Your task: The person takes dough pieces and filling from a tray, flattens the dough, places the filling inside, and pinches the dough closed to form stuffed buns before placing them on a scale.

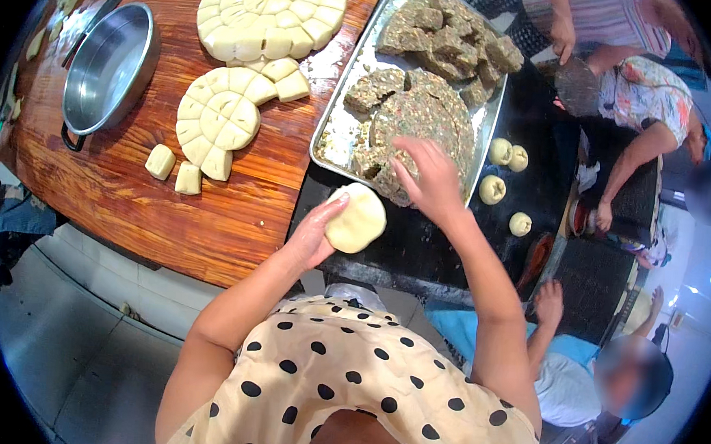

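nearby we have a steel pot (pixel 108 77), cut dough (pixel 272 17) and four buns (pixel 492 190); our left hand (pixel 314 234) holds a dough round (pixel 360 220) beside the tray (pixel 348 83), our right hand (pixel 434 182), fingers parted, over filling (pixel 427 116).

The flat round disc of soft dough (pixel 358 220) is pale creamy yellow, matching the large round slab of cut dough (pixel 271 12). The broad wooden bench (pixel 250 215) is orange-brown with darker streaked grain. The rectangular metal tray (pixel 349 82) shows silver, the crumbly filling mass (pixel 427 112) speckled grey-brown. The short-sleeved top (pixel 326 363) is cream with black polka dots.
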`<state>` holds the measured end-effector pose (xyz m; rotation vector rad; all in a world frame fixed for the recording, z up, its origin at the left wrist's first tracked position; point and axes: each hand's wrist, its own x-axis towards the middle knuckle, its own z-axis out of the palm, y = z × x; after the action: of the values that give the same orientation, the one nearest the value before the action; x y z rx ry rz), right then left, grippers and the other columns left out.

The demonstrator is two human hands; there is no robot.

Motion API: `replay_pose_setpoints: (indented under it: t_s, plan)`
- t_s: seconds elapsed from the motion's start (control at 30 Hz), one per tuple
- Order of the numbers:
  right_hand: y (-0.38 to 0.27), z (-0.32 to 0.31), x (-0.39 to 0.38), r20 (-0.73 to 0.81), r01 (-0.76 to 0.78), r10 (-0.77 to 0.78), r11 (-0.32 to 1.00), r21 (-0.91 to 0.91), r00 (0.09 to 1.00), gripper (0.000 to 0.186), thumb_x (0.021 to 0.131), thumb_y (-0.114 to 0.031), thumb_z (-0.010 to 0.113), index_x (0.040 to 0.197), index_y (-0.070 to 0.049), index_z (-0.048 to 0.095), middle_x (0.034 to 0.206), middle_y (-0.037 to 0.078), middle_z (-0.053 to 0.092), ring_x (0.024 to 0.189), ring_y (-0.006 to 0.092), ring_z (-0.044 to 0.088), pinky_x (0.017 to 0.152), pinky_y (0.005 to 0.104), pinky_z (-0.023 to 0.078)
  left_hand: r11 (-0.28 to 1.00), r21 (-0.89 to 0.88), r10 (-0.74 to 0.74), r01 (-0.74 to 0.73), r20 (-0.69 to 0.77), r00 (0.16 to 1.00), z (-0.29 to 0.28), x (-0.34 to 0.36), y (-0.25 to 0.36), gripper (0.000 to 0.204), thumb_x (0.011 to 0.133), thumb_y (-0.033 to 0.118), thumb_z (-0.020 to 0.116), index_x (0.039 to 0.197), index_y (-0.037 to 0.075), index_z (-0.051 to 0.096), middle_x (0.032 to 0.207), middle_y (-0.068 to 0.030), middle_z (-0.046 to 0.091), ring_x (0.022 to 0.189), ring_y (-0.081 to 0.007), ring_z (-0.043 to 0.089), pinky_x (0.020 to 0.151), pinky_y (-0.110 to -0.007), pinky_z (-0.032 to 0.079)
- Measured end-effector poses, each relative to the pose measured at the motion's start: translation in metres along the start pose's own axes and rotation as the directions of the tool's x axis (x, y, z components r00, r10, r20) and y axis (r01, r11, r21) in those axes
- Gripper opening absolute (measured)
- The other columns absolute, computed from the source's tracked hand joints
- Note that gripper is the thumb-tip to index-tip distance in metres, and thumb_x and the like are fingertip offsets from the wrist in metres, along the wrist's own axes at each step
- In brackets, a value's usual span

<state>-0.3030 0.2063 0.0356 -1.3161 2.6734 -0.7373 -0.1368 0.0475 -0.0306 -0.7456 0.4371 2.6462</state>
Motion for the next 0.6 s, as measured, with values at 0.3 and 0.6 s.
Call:
replay_pose_setpoints:
  t_s: [0.3,0.6]
  plan:
    - [0.055,0.091,0.137,0.478,0.664,-0.468,0.603,-0.442,0.743,0.018,0.082,-0.012,0.055,0.099,-0.004,0.058,0.104,0.012,0.058,0.110,0.0260,0.056,0.102,0.0366,0.041,0.844,0.509,0.340,-0.171,-0.260,0.904,-0.047,-0.027,-0.001,0.035,0.100,0.029,0.056,0.119,0.000,0.060,0.106,-0.0055,0.064,0.097,-0.0104,0.055,0.085,-0.027,0.045]
    - [0.068,0.121,0.149,0.683,0.771,-0.374,0.419,-0.478,0.627,0.008,0.083,-0.012,0.056,0.089,-0.009,0.060,0.089,0.006,0.059,0.091,0.0202,0.059,0.083,0.0328,0.044,0.942,0.181,0.327,-0.283,-0.301,0.896,-0.046,-0.035,0.007,0.035,0.097,0.026,0.060,0.123,0.002,0.058,0.108,-0.0052,0.065,0.098,-0.0125,0.062,0.087,-0.028,0.048]
